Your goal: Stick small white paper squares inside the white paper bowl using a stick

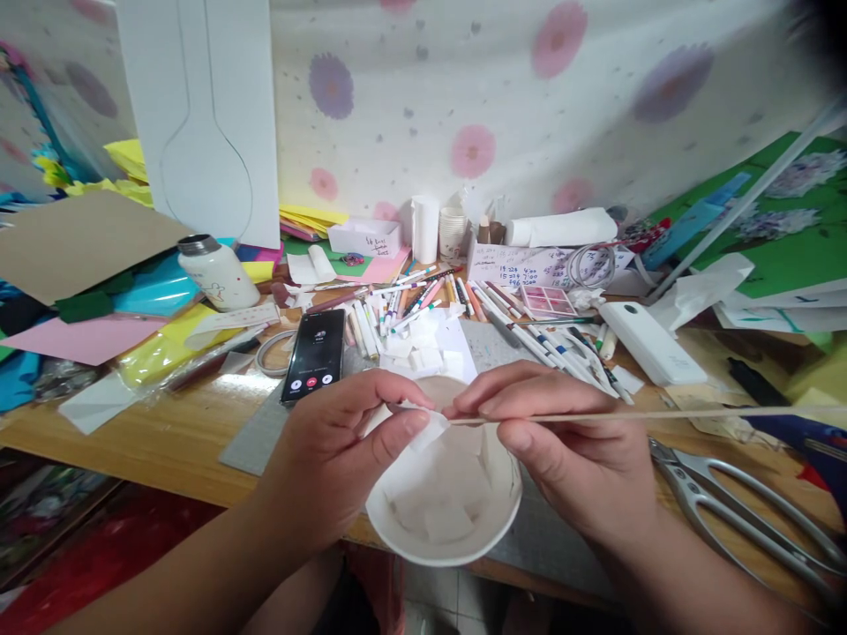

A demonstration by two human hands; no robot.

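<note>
My left hand [337, 432] pinches a small white piece of paper [430, 431] between thumb and fingertips. Closed round a long thin stick [694, 413], my right hand [569, 432] keeps it nearly level, its tip at the paper. The stick's other end runs out past the right edge of view. Below both hands is a round white bowl [442, 554], with pale paper-like pieces [450, 520] inside. My hands hide part of its rim. Small white paper squares [427, 357] lie on a sheet behind the bowl.
Scissors [741, 503] and a dark blue tool [794, 437] lie at right, near a white power bank [652, 342]. A phone [316, 353] and tape roll [274, 353] lie at left, beyond them a white bottle [217, 273]. Several markers [410, 304] spread across the table's middle.
</note>
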